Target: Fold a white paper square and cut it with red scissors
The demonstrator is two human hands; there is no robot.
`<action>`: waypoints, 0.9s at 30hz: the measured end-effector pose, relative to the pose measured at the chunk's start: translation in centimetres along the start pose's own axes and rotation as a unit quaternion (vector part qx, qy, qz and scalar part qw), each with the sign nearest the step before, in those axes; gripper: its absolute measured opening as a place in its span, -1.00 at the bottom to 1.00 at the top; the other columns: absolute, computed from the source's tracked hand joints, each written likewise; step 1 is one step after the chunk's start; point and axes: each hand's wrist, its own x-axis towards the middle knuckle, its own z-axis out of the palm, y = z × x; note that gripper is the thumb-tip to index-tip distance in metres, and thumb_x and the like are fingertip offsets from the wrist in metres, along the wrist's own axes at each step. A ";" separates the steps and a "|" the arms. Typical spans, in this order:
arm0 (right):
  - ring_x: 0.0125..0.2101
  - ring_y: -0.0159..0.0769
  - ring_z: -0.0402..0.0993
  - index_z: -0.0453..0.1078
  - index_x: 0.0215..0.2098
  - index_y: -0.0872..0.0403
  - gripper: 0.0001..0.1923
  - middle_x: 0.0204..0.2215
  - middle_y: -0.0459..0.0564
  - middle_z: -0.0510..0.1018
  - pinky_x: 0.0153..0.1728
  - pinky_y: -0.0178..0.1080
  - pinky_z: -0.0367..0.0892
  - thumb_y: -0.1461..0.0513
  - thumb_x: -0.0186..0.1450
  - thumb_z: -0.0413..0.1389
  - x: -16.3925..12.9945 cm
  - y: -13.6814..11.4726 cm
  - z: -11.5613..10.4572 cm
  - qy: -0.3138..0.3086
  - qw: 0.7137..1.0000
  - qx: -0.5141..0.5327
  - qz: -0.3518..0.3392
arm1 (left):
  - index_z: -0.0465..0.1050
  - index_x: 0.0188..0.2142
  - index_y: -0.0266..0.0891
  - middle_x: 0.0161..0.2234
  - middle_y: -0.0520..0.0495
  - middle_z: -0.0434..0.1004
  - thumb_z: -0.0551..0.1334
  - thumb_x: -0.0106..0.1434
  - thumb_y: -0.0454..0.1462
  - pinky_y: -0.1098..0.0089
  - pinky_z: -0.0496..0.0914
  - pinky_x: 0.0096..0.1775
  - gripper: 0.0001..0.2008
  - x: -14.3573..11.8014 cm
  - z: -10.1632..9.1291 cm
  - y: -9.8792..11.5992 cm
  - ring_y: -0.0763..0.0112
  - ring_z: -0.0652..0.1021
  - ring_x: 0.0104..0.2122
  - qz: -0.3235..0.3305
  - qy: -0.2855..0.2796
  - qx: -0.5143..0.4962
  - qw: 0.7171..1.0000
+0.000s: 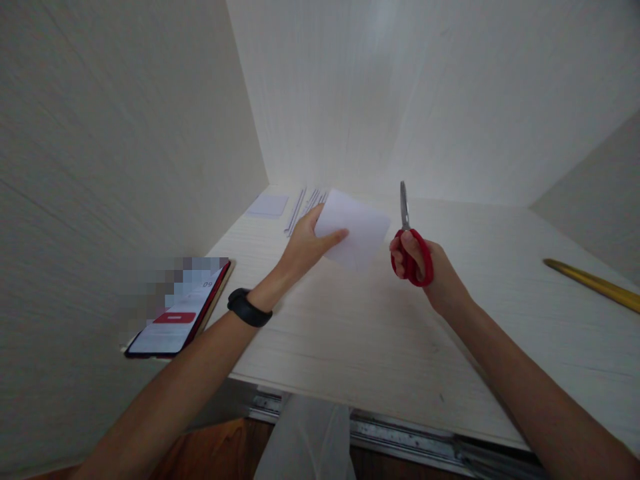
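Left hand [305, 247] holds a white sheet of paper [357, 230] by its left edge, thumb on top, fingers closed on it, lifted above the middle of the counter [500, 313]. Right hand [430, 270] grips red-handled scissors [409, 247] just right of the paper, fingers through the loops, blades shut and pointing away. Cut paper strips [305, 203] and 1 small sheet [269, 205] lie at the far left. A phone [180, 313] lies near left; a yellow ruler [593, 283] lies far right.
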 end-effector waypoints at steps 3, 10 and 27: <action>-0.68 -0.51 0.19 0.30 -0.50 0.09 -0.60 -0.70 -0.18 0.30 -0.66 -0.39 0.09 -0.06 0.12 0.21 0.0 0.0 0.0 0.001 1.000 -0.012 -0.005 | 0.45 -0.20 -0.25 -0.31 -0.07 0.52 0.36 0.03 -0.20 0.35 0.39 -0.34 -0.67 -0.3 0.3 -0.1 0.29 0.50 -0.34 -0.007 -0.065 0.052 0.997; -0.71 -0.53 0.17 0.30 -0.49 0.09 -0.71 -0.72 -0.20 0.33 -0.70 -0.40 0.05 0.09 0.08 0.28 -0.1 0.2 0.4 -0.012 0.999 -0.046 -0.008 | 0.44 -0.19 -0.22 -0.27 -0.04 0.52 0.41 -0.03 -0.22 0.38 0.38 -0.30 -0.61 -0.5 0.7 0.5 0.31 0.51 -0.28 -0.062 -0.092 -0.031 0.993; -0.68 -0.50 0.24 0.29 -0.53 0.10 -0.68 -0.71 -0.17 0.37 -0.66 -0.40 0.14 0.06 0.07 0.26 -0.5 -0.2 0.8 0.024 0.998 -0.030 -0.052 | 0.44 -0.08 -0.22 -0.09 -0.15 0.55 0.44 -0.03 -0.30 0.17 0.36 -0.04 -0.52 -0.6 0.6 -0.1 0.15 0.52 -0.08 -0.137 -0.136 -0.248 0.949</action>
